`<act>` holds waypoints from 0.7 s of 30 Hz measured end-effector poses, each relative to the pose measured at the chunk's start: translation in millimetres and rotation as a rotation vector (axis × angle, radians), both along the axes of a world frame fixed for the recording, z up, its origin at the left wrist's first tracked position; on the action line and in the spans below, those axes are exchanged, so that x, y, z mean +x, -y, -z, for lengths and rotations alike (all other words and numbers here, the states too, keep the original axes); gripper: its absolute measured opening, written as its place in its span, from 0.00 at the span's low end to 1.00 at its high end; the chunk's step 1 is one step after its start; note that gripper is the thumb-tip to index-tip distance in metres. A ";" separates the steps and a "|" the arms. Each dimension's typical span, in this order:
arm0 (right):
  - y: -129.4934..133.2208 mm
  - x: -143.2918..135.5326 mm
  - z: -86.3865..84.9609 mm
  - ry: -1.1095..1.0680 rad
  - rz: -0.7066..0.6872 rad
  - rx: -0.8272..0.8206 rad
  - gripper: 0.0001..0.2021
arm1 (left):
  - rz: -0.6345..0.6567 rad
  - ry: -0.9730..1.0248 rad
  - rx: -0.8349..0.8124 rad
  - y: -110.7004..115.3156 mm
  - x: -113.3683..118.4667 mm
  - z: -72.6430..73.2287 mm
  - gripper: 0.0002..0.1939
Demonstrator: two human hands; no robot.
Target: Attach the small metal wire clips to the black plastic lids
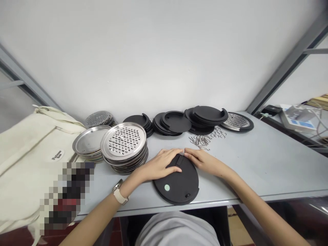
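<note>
A round black plastic plate [179,186] lies near the table's front edge, with a pale green dot [167,187] and a small slot on its upper face. My left hand [164,164] lies across its left side, thumb on the face and fingers reaching to the far edge, holding it. At that same edge, the closed fingers of my right hand [200,160] almost meet the left fingertips. A small shiny piece [181,153] shows between the fingertips; what it is I cannot make out. Beyond my right hand lie thin metal hooks [200,140] and metal rings [219,132].
Stacked round metal grater plates [124,141] and plain-looking metal discs [89,140] stand at left. Several black plates [176,121] are piled along the wall. A grater plate in a black rim [237,121] lies at right. A cream cloth bag [28,153] covers the left end.
</note>
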State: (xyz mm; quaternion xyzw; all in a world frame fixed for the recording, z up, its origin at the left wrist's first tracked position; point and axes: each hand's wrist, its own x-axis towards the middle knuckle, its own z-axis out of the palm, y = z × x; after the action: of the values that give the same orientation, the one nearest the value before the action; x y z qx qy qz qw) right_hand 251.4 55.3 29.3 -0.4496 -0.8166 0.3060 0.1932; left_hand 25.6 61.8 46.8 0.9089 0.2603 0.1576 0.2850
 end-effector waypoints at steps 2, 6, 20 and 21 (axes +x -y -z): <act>0.2 0.0 0.6 0.007 0.006 0.013 0.17 | 0.004 0.000 0.006 -0.3 0.1 -0.2 0.30; 0.2 0.4 1.1 0.032 0.014 0.035 0.17 | 0.006 -0.035 0.009 -0.9 0.0 -1.2 0.29; -0.3 1.1 -0.9 -0.004 -0.025 0.026 0.17 | 0.019 -0.052 0.019 -0.3 -1.1 -1.4 0.31; -0.2 1.1 -1.0 -0.002 -0.026 0.028 0.17 | 0.020 -0.053 0.025 -0.3 -1.1 -1.3 0.31</act>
State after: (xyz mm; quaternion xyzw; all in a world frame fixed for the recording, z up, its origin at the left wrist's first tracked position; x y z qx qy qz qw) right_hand 252.6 55.5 30.3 -0.4359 -0.8263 0.2977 0.1965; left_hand 24.5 62.1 48.1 0.9187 0.2569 0.1339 0.2684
